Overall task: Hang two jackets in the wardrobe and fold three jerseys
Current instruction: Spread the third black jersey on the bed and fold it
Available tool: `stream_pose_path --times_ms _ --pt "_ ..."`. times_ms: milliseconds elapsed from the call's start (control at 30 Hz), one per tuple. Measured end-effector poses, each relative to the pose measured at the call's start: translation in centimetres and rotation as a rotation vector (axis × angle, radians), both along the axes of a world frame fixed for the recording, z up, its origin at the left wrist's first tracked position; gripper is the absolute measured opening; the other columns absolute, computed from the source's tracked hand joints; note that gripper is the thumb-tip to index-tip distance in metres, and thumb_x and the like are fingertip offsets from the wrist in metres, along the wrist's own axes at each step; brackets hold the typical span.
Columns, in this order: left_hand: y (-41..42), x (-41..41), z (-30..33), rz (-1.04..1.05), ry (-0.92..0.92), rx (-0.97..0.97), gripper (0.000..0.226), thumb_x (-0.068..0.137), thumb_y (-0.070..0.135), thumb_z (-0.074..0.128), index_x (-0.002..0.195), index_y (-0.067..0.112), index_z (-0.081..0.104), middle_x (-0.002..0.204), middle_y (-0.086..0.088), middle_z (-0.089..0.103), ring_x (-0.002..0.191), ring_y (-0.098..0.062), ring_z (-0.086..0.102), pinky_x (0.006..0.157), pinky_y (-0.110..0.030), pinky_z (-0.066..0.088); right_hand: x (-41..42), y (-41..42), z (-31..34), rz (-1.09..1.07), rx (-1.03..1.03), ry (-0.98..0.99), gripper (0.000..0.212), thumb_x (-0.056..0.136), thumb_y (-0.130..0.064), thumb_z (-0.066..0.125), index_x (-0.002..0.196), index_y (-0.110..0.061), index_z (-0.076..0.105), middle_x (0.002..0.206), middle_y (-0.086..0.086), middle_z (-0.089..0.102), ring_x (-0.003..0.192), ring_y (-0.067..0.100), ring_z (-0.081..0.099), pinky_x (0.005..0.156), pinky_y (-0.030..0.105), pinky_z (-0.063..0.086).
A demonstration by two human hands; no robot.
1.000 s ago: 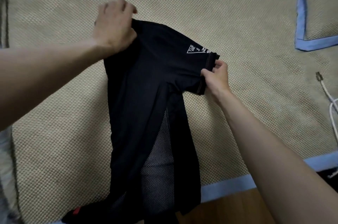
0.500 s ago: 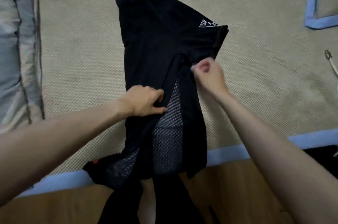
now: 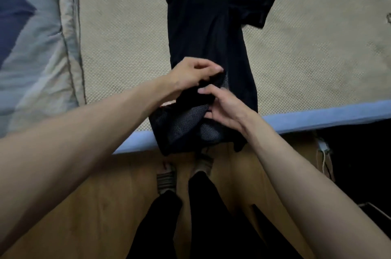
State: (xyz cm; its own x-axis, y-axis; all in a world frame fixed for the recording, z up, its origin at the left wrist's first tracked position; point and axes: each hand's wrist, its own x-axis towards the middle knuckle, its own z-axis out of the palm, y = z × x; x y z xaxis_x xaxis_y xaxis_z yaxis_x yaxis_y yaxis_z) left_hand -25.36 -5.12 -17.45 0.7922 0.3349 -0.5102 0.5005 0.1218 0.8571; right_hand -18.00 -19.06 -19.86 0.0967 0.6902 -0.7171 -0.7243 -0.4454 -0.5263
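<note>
Now both arms reach fwd; left hand [image 3: 191,73] & right hand [image 3: 224,106] fingers pinch black jersey [image 3: 207,26] lower part.

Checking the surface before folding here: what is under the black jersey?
The black jersey lies on a woven beige mat with blue edging; its hem overhangs the wooden floor. The mat beneath the cloth is hidden.

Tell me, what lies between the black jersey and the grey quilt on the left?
Only bare woven mat, seen in the head view, separates the black jersey from the grey quilt.
</note>
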Motion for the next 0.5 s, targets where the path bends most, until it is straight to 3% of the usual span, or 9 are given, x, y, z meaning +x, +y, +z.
stream_pose_path --times_ms 133,233,300,367,467,500 --pt "0.4 -1.9 -0.7 -0.099 0.165 0.175 0.028 0.089 0.023 0.072 0.114 0.011 0.068 0.098 -0.003 0.069 0.083 -0.010 0.056 0.070 -0.015 0.045 -0.2 -1.8 -0.9 -0.260 -0.248 -0.218 0.021 0.079 0.002 0.051 0.084 -0.017 0.059 0.074 0.001 0.062 0.070 0.018 0.057 0.070 0.037 0.045" --pt "-0.3 -5.4 -2.0 -0.460 0.400 0.333 0.029 0.084 0.023 0.078 0.105 0.015 0.061 0.085 0.002 0.065 0.075 -0.014 0.056 0.065 -0.022 0.043 0.5 -3.5 -2.1 -0.246 -0.312 -0.261 0.026 0.074 0.005 0.043 0.073 -0.019 0.054 0.072 0.000 0.055 0.071 0.019 0.050 0.068 0.034 0.041" --pt "-1.4 -7.0 -2.6 -0.670 0.459 0.436 0.016 0.086 0.024 0.075 0.096 0.017 0.064 0.072 0.009 0.066 0.064 -0.011 0.058 0.059 -0.020 0.042 0.7 -4.2 -2.3 -0.217 -0.290 -0.246 0.020 0.081 0.000 0.050 0.082 -0.019 0.056 0.087 0.002 0.062 0.086 0.022 0.057 0.080 0.038 0.049" --pt "-2.7 -7.9 -2.5 -0.703 0.404 0.522 0.007 0.089 0.024 0.071 0.089 0.018 0.067 0.070 0.008 0.067 0.063 -0.010 0.059 0.060 -0.021 0.043 0.5 -4.5 -2.2 -0.188 -0.296 -0.269 0.012 0.087 -0.019 0.065 0.099 -0.019 0.064 0.104 0.000 0.069 0.099 0.021 0.063 0.086 0.041 0.053" --pt "-5.5 -7.7 -1.7 -0.677 0.249 0.598 0.006 0.087 0.024 0.069 0.085 0.019 0.067 0.081 0.002 0.064 0.077 -0.018 0.059 0.073 -0.031 0.047 -0.1 -4.8 -2.4 -0.115 -0.364 -0.402 0.055 0.077 -0.044 0.077 0.121 -0.012 0.066 0.117 0.001 0.069 0.106 0.018 0.066 0.065 0.032 0.057" --pt "-6.7 -7.4 -1.2 -0.642 0.216 0.515 0.007 0.088 0.023 0.068 0.083 0.020 0.065 0.079 0.003 0.062 0.076 -0.018 0.059 0.075 -0.032 0.046 -0.2 -5.0 -2.5 -0.079 -0.382 -0.467 0.046 0.078 -0.040 0.075 0.110 -0.008 0.068 0.109 0.004 0.069 0.097 0.017 0.067 0.057 0.029 0.056"
